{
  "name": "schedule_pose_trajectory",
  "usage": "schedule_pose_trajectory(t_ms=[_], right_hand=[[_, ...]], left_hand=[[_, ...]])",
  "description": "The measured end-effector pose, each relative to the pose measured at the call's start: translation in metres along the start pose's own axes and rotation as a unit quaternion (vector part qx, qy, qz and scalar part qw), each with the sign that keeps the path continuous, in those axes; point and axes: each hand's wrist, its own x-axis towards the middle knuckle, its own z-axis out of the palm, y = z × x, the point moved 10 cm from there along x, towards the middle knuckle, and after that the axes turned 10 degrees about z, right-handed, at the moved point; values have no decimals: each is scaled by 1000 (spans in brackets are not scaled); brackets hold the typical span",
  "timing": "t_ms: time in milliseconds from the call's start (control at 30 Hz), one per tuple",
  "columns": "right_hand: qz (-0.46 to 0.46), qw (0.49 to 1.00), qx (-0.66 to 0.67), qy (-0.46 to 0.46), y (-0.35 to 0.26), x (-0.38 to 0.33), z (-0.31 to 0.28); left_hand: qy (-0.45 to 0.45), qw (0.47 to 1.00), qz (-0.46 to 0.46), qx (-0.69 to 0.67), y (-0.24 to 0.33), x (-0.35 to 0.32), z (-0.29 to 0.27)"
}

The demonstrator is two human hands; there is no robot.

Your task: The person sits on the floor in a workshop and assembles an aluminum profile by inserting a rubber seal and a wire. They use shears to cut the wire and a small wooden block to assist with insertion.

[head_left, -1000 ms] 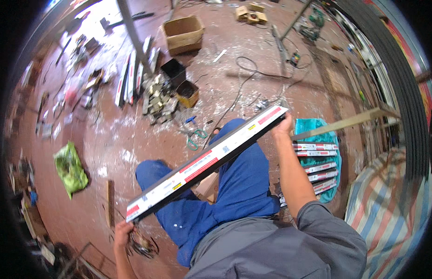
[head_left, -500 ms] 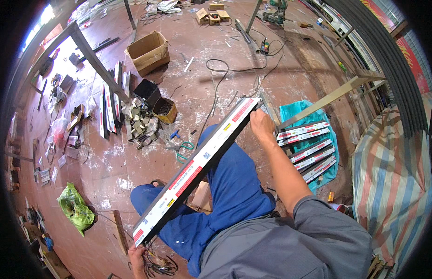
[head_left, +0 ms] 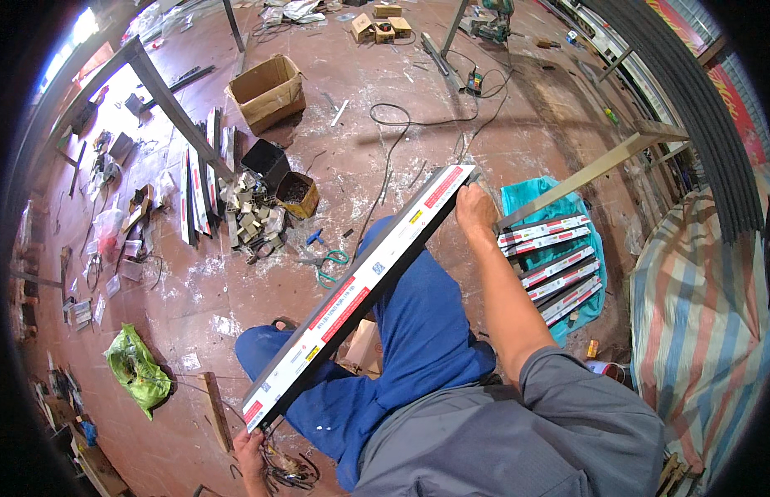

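1 white-labelled bar [head_left: 358,290] lies over the blue trousers [head_left: 422,331], long axis from near left to far right: left grip [head_left: 251,452] grasping the near end, right grip [head_left: 476,209] the far end

Left fingers [head_left: 250,441] and right fingers [head_left: 467,195] hold a labelled bar [head_left: 358,294] over the knees [head_left: 428,298], perhaps touching them.

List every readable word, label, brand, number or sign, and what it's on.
Long bar in left hand and right hand: red-and-white label, lettering plus square code; wording not copied, fine print too small.
Bars on teal sheet: print too small to read.
Floor bars at left: too small.
Red banner, upper right: pale lettering, not copied.
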Motion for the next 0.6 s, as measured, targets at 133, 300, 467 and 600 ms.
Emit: schedule_pose_trajectory(t_ms=[133, 300, 467, 600], right_hand=[[11, 1000, 15, 25, 2, 10, 4], [7, 988, 146, 53, 7, 7, 7], [187, 705, 634, -256, 46, 5, 83], [154, 624, 707, -295, 22, -10, 75]], left_hand=[[-33, 999, 21, 6, 7, 3, 8], [-6, 1000, -3, -1, 27, -1, 22], [-25, 999, -34, -30, 6, 3, 8], [-64, 997, -37, 34, 11, 4, 3]])
